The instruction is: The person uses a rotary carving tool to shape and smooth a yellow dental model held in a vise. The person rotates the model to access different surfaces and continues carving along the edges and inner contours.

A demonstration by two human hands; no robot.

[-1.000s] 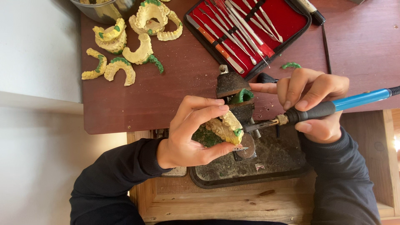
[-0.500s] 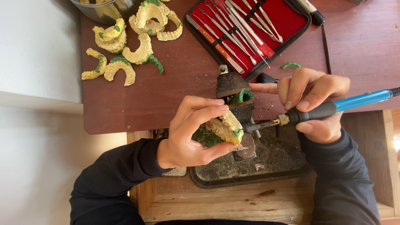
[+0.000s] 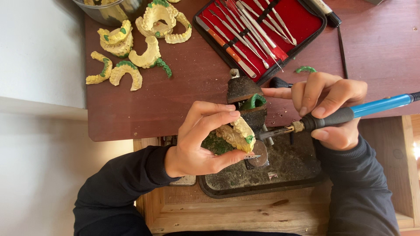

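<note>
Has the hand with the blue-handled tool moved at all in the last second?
No. The right hand and its blue-handled tool sit at the same spot relative to the red instrument case as before.

L hand [image 3: 197, 142] curled, R hand [image 3: 334, 109] gripping

Matt plaster cast [image 3: 238, 133], glossy plastic handle [image 3: 380, 105] (blue), dusty wooden table [image 3: 183, 91]

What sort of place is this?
Probably a dental workshop. Yellow plaster casts of teeth lie on the brown table, beside a red case of fine metal tools. The left hand holds another cast.
</note>
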